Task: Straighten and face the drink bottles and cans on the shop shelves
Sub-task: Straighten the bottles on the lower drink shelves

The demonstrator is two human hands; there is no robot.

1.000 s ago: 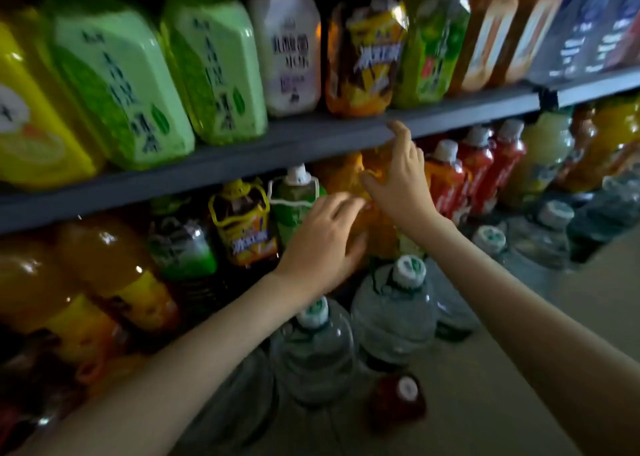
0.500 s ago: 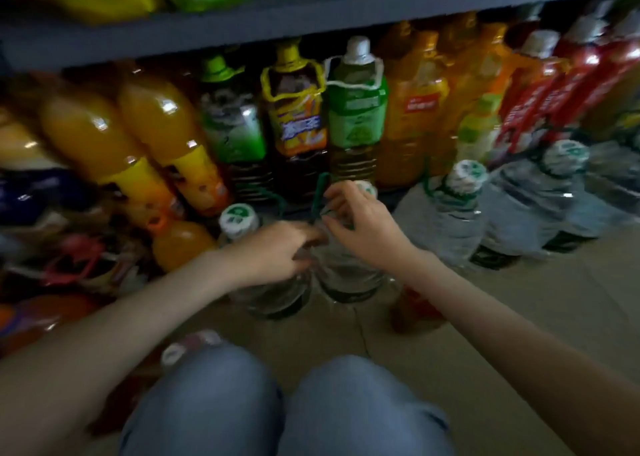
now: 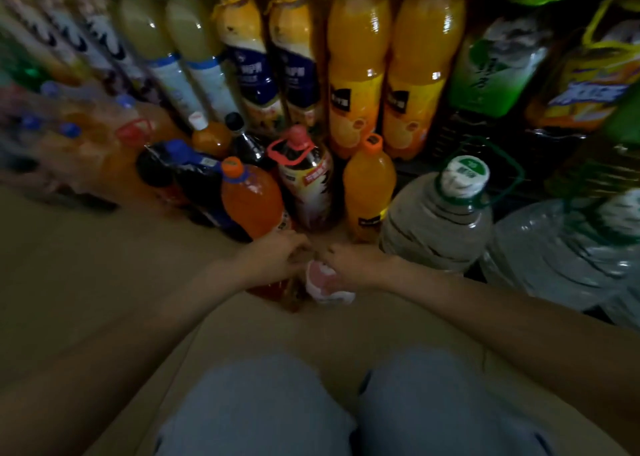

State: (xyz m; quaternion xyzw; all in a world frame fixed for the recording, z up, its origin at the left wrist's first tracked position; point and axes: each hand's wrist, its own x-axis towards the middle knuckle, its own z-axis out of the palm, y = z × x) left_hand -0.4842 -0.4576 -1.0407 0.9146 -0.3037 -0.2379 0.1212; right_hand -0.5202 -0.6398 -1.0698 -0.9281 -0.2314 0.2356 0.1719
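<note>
Head view: low over the floor (image 3: 86, 265), the left hand (image 3: 277, 258) curls round a small red bottle (image 3: 277, 287) and the right hand (image 3: 360, 265) curls over its pale end. Just behind stand an orange bottle (image 3: 252, 202), a red-handled bottle (image 3: 306, 181) and a yellow bottle (image 3: 369, 185). A water jug (image 3: 440, 220) crowds the right wrist. Grey knees (image 3: 256, 407) fill the foreground.

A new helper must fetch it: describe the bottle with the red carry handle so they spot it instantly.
Find the leftmost big water jug on the floor. Left of it, past a small orange juice bottle, stands the red-handled bottle. Unlike that and the orange soda bottle beyond, it holds dark drink, with a pale label and a red loop round its neck.
</note>
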